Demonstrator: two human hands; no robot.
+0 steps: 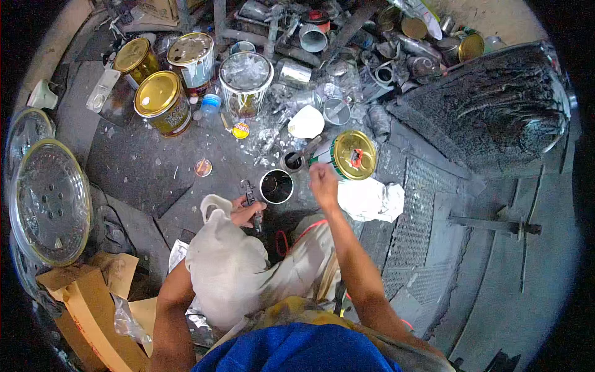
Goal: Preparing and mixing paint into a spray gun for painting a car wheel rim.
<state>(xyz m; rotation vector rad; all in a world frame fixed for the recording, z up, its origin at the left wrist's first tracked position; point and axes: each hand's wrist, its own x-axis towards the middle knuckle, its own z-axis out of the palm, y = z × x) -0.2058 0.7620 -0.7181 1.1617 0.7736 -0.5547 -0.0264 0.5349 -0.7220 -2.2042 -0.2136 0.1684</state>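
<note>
My left hand [246, 214] is closed round a slim dark metal tool [250, 197] beside my knee; its exact kind is unclear. Right next to it stands an open round can [276, 188] with dark contents. My right hand [323, 185] is closed, fingers curled, by the near side of a paint can [354, 155] with a gold lid and a red patch on top. Whatever those fingers hold, if anything, is hidden. Between that hand and the open can sits a smaller dark cup [293, 161], with a flat stick-like tool [308, 150] slanting over it.
Gold-lidded cans [162, 94] and paint-streaked buckets [246, 77] stand at the back left, near a blue-capped bottle [211, 104]. Scrap tins [313, 38] pile up behind. White crumpled material [372, 199] lies right, a cardboard box [93, 310] front left, and clear round lids [49, 201] at left.
</note>
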